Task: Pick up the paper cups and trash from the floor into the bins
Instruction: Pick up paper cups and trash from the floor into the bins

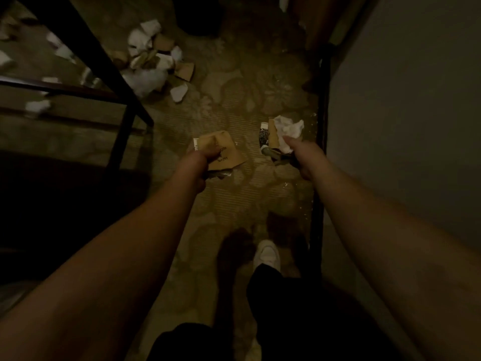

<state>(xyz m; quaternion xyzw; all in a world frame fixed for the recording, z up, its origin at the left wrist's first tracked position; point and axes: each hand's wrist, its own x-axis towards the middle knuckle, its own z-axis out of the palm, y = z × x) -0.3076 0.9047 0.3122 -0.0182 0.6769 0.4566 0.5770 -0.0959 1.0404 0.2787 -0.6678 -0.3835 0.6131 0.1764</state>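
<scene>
My left hand (199,162) grips a flattened brown paper cup sleeve (226,155) with dark writing on it, held above the carpet. My right hand (299,155) holds a bundle of trash: crumpled white tissue (290,127), a brown card piece and a printed wrapper (264,135). A pile of white paper cups and brown cardboard scraps (153,58) lies on the floor ahead at the left. A dark round bin (200,16) stands at the far end, dim and partly cut off.
A black metal frame (104,61) crosses the left side, with more white scraps (39,105) beneath it. A grey wall (403,100) and a dark baseboard (321,126) close off the right. My white shoe (266,254) stands on the patterned carpet (247,100).
</scene>
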